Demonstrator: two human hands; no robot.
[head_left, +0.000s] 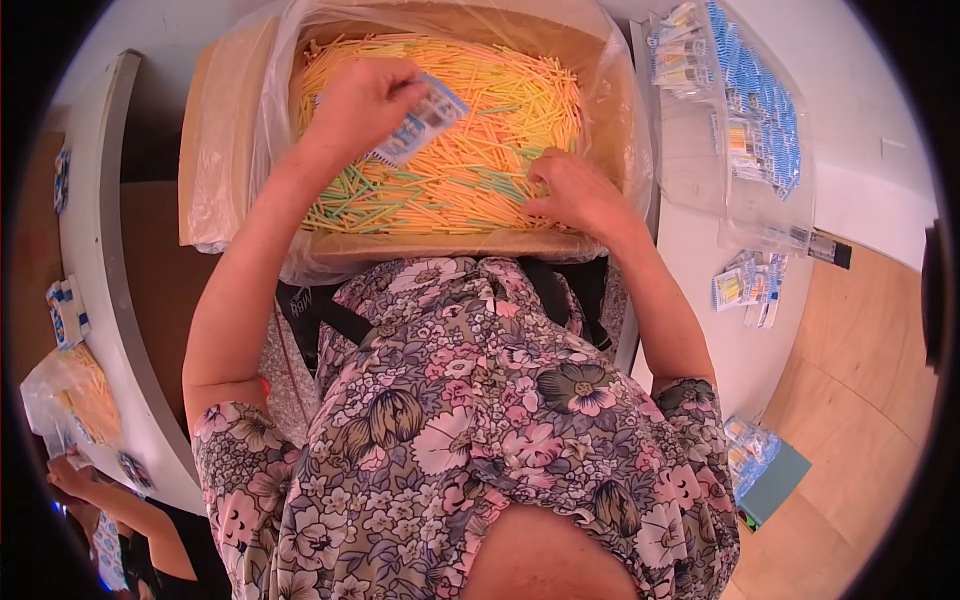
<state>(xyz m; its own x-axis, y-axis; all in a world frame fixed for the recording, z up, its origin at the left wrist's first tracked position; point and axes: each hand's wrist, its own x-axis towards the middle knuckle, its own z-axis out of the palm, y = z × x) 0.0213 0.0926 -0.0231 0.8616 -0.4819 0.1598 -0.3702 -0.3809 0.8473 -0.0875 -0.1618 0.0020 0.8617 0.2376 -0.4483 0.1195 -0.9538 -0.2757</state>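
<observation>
My left hand [365, 105] is closed on the edge of a small clear-and-blue plastic packet [425, 120], held tilted above a cardboard box [470, 245]. The box is lined with clear plastic film and filled with loose thin sticks [450, 190] in yellow, orange and green. At the right side of the pile, my right hand [580, 195] reaches down to the sticks. Its fingers are bent, with a gap showing between thumb and forefinger. Whether the fingertips touch any stick is hard to make out.
To the right, a clear plastic tray [690, 170] holds many blue-edged packets [755, 110]. A few packets [745, 283] lie on the white table below it. A teal box [775, 485] is lower right. At left, another person's arm [130, 510] is beside a bag of sticks [85, 395].
</observation>
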